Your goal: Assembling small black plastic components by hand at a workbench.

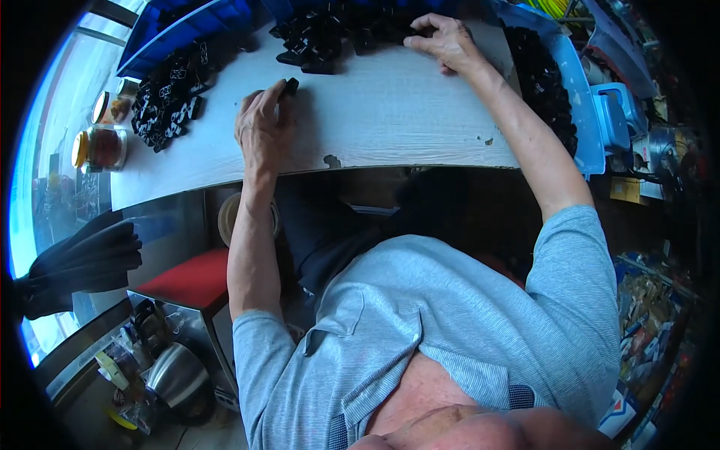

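Observation:
My left hand (260, 127) is over the left part of the white table (390, 112), its fingers closed on a small black plastic part (291, 86) that sticks out past the fingertips. At the far side, my right hand (448, 45) is at the right end of a heap of black plastic parts (319, 37). Its thumb and curved forefinger are apart, and no part shows between them. To the left of my left hand lies a second pile of black parts (165, 97), several with white markings.
Blue bins (176, 34) stand along the far left edge. A light blue bin (574, 82) of black parts is at the right. Two jars (105, 148) sit by the window. Below on the left are a red-topped cabinet (184, 277) and a metal kettle (178, 375).

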`<state>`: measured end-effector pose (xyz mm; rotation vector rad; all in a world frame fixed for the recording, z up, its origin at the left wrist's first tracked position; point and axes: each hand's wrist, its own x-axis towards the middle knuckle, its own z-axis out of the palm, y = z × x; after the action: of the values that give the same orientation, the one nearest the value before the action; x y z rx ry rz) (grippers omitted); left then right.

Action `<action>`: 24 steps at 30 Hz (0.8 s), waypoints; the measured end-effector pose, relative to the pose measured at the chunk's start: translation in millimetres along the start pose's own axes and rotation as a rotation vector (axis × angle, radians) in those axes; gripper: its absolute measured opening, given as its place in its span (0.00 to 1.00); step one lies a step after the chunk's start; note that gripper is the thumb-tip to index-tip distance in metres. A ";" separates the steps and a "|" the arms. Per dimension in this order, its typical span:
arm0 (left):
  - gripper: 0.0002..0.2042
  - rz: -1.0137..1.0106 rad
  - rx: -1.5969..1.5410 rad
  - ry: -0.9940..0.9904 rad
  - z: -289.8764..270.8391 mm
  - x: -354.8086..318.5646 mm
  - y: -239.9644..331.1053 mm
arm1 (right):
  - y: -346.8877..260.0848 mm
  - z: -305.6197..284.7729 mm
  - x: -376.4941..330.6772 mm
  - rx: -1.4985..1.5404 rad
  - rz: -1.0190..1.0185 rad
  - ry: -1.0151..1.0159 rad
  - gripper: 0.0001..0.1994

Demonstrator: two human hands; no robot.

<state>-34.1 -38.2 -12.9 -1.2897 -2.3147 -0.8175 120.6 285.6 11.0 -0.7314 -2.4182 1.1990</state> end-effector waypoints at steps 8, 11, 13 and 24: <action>0.13 -0.127 -0.199 0.047 1.0 -6.4 -7.8 | -19.8 -0.6 -44.3 0.022 -0.006 0.020 0.26; 0.13 -0.059 -0.311 0.110 -2.3 -9.4 3.4 | -40.9 6.3 -69.6 0.093 0.141 -0.171 0.22; 0.12 -0.046 -0.534 0.141 10.8 -18.9 5.4 | -62.5 24.8 -82.4 0.126 0.164 -0.231 0.17; 0.15 0.350 -0.324 -0.185 22.8 7.0 47.9 | -87.4 51.5 -92.0 0.002 0.206 -0.257 0.13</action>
<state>2.4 0.8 -11.6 -1.9158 -2.0506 -1.0125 142.9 154.8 44.6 -0.8923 -2.5966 1.4542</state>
